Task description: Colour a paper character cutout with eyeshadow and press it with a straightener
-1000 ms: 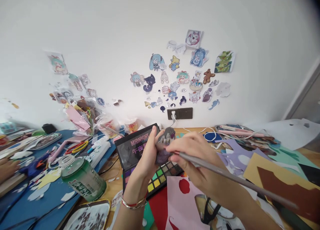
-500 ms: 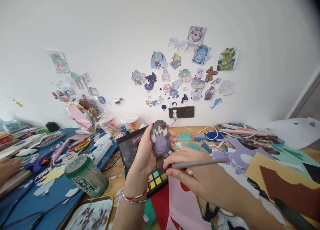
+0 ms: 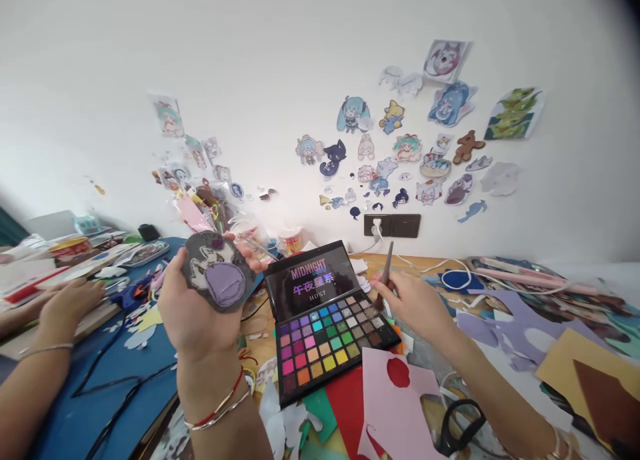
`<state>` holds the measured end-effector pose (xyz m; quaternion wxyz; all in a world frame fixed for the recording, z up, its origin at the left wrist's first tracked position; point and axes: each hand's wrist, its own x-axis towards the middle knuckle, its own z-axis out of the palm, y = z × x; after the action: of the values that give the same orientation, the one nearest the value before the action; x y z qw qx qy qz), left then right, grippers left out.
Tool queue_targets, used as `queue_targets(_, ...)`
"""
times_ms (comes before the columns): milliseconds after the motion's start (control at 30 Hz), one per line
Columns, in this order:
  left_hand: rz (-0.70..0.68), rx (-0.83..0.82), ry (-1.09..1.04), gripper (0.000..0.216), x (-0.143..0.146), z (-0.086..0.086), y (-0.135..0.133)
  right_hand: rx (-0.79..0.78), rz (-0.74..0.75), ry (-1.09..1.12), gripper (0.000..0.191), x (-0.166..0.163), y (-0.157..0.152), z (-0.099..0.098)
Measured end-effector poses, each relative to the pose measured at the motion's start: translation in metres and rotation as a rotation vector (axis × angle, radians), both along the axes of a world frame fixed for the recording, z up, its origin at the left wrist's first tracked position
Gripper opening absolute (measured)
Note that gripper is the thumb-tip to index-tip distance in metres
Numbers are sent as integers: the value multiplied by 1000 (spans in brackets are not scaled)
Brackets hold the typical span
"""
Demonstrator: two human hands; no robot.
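Note:
My left hand (image 3: 197, 310) is raised left of centre, its fingers closed round a grey paper cutout figure (image 3: 219, 271) with a purple oval on it. An open eyeshadow palette (image 3: 327, 330) with several coloured pans lies on the table between my hands; its black lid reads "MIDNIGHT". My right hand (image 3: 417, 307) hovers at the palette's far right corner and pinches a thin brush (image 3: 386, 275), which points upward with its lower end at the pans.
Another person's hand (image 3: 67, 303) rests on the blue mat (image 3: 65, 407) at the left. Coloured paper sheets (image 3: 395, 400) and black scissors (image 3: 460, 423) lie in front. Cutouts (image 3: 505, 317) cover the right side. Stickers (image 3: 400, 147) and a wall socket (image 3: 393, 225) are on the wall.
My left hand has carried the cutout left and away from the palette. My right hand has shifted right, swinging the brush upright over the palette's corner. The view has turned left.

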<state>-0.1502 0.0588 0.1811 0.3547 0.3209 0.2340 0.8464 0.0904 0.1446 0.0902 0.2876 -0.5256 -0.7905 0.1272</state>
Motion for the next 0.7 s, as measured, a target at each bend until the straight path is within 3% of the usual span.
queue_targets(167, -43, 21, 144, 45, 10, -2, 5, -65, -26, -134, 39, 13, 19, -16)
queue_targets(367, -93, 28, 222, 45, 17, -5, 8, -82, 65, -195, 38, 4, 21, -27)
queue_targets(700, -185, 25, 218, 47, 26, -2, 4, -57, 141, -247, 33, -2, 14, -25)
